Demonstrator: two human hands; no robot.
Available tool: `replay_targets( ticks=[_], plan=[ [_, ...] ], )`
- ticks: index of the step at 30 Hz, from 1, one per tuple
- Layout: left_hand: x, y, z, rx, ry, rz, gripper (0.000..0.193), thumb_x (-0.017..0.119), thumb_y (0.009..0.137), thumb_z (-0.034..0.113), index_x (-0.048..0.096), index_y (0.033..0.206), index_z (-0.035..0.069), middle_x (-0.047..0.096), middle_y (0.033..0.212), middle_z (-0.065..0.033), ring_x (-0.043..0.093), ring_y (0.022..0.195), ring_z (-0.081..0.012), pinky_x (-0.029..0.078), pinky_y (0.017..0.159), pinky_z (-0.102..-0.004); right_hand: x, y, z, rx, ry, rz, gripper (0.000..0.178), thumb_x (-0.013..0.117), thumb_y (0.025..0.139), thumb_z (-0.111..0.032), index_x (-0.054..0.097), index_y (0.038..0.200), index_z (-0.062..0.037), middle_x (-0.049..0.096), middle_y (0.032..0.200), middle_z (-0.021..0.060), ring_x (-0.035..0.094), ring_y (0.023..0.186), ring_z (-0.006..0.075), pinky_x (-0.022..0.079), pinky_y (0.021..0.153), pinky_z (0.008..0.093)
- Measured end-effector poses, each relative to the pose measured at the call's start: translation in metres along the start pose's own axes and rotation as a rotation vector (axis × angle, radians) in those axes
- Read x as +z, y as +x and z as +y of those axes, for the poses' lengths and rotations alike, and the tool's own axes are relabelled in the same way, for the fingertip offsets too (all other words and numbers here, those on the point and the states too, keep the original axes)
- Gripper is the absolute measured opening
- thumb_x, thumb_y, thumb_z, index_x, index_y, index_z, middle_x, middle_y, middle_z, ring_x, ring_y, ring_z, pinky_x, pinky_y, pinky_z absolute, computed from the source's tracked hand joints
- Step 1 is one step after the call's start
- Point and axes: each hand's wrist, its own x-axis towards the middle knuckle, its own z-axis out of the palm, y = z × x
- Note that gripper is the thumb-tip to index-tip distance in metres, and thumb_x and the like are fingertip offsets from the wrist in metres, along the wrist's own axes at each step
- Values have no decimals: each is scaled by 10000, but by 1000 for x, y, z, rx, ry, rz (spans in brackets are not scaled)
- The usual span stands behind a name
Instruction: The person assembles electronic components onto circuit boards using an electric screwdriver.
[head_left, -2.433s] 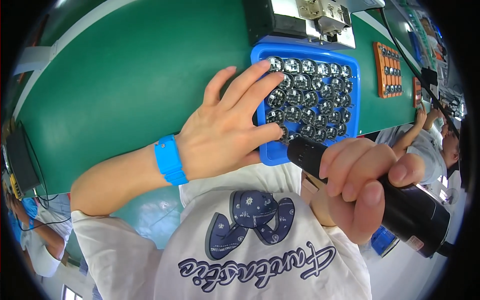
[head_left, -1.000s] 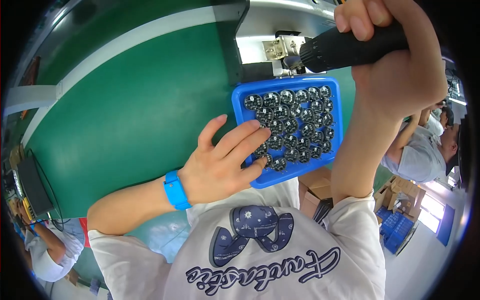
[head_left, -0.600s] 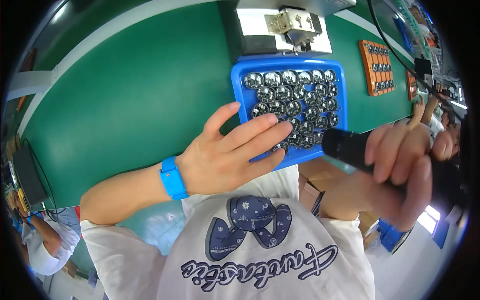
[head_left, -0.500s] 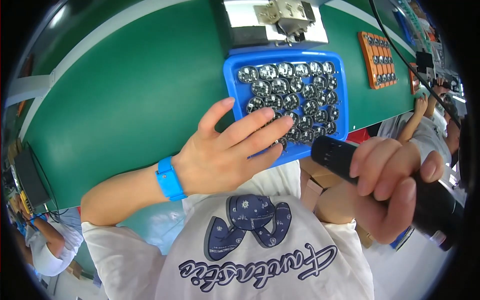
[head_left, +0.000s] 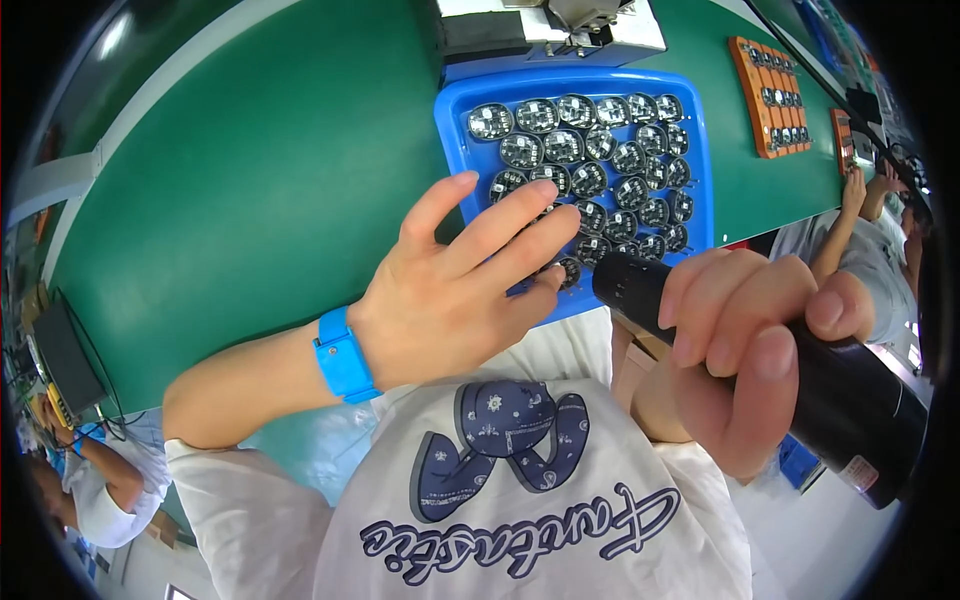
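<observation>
Left hand: The bare left hand (head_left: 440,300) is seen palm down at the centre, its visible fingers spread wide and lightly bent; the thumb is hidden, so whether anything is gripped cannot be told.
Modules under the fingers: Dozens of round circuit-board modules (head_left: 563,146), dark with shiny rims, are packed in rough rows at upper centre. Those at the lower left are partly covered by the two middle fingertips; one module is seen just beside the lowest fingertip. Contact cannot be made out.
Blue tray: The modules are held in a shallow blue tray (head_left: 703,180), its left rim crossed by the fingers.
Right hand: A black electric screwdriver (head_left: 855,415) is gripped by the right hand (head_left: 750,345) at right of centre, fingers curled closed around the barrel. Its nose is aimed toward the upper left, overlapping the tray's lower right corner in view; whether they touch cannot be told.
Wrist: A bright blue strap (head_left: 343,355) is worn on the left wrist.
Green bench: A boxy machine (head_left: 555,50) with a metal bracket is set just beyond the tray, and an orange rack (head_left: 752,95) filled with similar round parts is placed at upper right.
</observation>
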Motion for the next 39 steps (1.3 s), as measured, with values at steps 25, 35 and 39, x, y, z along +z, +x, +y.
replay_targets(
  ticks=[25, 35, 39],
  plan=[
    [1, 1, -3, -30, -57, 65, 153, 799, 778, 211, 788, 921, 264, 620, 1399, -26, 518, 1371, -236, 275, 1162, -524, 20, 4, 6, 68, -159, 21, 268, 623, 979, -47, 410, 1126, -118, 538, 741, 56, 539, 576, 169, 465, 593, 366],
    [0, 3, -4, 7, -66, 85, 44, 727, 868, 241, 764, 882, 219, 648, 1333, -46, 510, 1382, -238, 352, 1142, -524, -6, 54, -23, -15, 139, -14, 201, 505, 995, -131, 509, 1194, -104, 504, 768, -8, 531, 623, 135, 448, 623, 329],
    [2, 2, -8, 22, -75, 69, 111, 711, 846, 229, 738, 953, 214, 651, 1343, -61, 532, 1363, -249, 346, 1145, -542, -37, 109, -14, -15, 93, 21, 138, 466, 981, -145, 551, 1058, -68, 475, 802, 11, 494, 674, 140, 417, 707, 351]
  ],
)
